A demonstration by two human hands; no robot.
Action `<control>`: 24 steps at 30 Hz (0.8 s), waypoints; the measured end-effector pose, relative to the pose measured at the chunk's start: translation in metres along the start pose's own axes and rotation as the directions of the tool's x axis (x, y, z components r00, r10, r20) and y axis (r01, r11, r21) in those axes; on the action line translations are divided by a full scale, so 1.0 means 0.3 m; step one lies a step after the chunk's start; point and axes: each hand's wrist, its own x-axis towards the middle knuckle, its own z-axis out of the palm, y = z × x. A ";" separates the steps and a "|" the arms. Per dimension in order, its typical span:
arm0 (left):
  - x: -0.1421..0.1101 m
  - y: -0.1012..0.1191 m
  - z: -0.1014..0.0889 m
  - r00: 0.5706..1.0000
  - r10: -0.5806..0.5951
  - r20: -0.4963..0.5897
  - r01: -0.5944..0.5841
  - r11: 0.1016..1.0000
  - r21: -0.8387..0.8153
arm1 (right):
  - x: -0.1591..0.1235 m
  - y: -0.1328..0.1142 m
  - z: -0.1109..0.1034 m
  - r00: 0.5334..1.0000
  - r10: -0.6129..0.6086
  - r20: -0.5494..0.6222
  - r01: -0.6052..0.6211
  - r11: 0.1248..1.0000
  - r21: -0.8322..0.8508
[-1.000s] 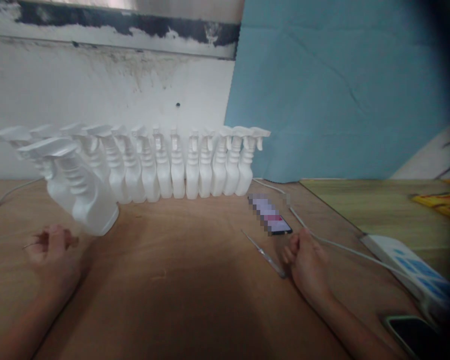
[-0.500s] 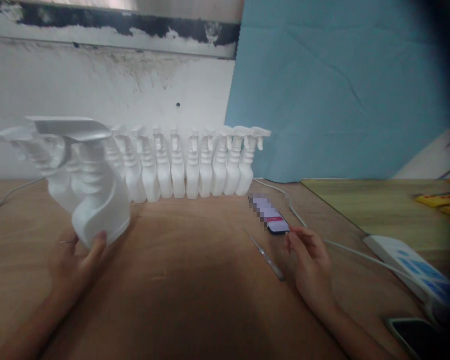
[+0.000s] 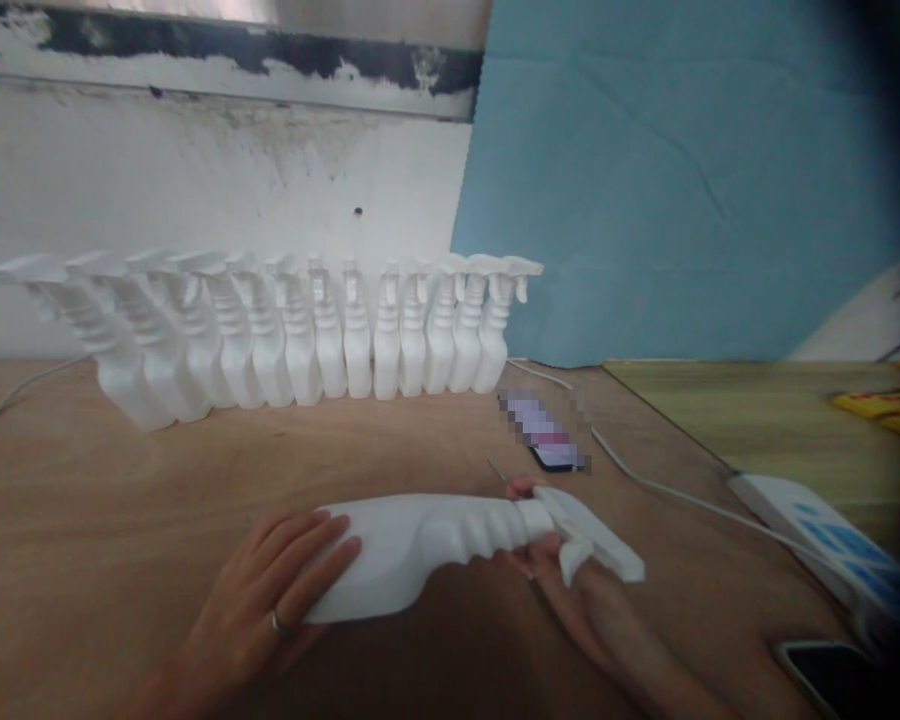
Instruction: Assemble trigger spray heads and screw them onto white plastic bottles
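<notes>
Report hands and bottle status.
Left hand on spray bottle's base; right hand at its neck. Spray bottle sideways, trigger head attached. Phone beyond right hand, not touching bottle.

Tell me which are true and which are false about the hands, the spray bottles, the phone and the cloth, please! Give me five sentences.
1. The left hand is on the bottom end of a white spray bottle. True.
2. That bottle is standing straight up. False: it is held sideways.
3. The right hand is holding the phone. False: the right hand is at the bottle's neck, and the phone lies on the table.
4. There is a ring on the left hand. True.
5. The hanging cloth is red. False: the cloth is blue.
</notes>
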 end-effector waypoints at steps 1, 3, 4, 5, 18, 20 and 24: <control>-0.003 -0.002 0.002 1.000 -0.003 -0.001 0.003 1.000 -0.014 | 0.003 0.003 0.003 0.999 0.048 -0.010 -0.047 0.996 0.076; -0.009 -0.001 0.002 1.000 -0.029 -0.006 0.028 0.997 -0.075 | 0.012 0.012 0.008 0.990 0.136 -0.038 -0.124 0.969 0.215; -0.011 0.003 0.000 0.999 -0.051 -0.003 0.050 0.992 -0.117 | 0.016 0.017 0.010 0.985 0.156 -0.072 -0.133 0.959 0.249; -0.011 0.008 -0.004 0.996 -0.085 0.001 0.084 0.983 -0.165 | 0.019 0.020 0.012 0.980 0.170 -0.102 -0.137 0.953 0.270; 0.044 0.063 -0.005 0.399 -0.694 0.599 0.702 -0.189 -0.686 | -0.013 -0.075 0.047 0.975 0.136 0.174 -0.182 0.940 0.287; 0.047 0.066 -0.001 0.407 -0.692 0.596 0.695 -0.189 -0.694 | -0.009 -0.060 0.050 0.964 0.184 0.190 -0.234 0.929 0.287; 0.061 0.065 0.012 0.372 -0.618 0.692 0.665 -0.342 -0.664 | 0.002 -0.046 0.046 0.954 0.224 0.201 -0.277 0.914 0.296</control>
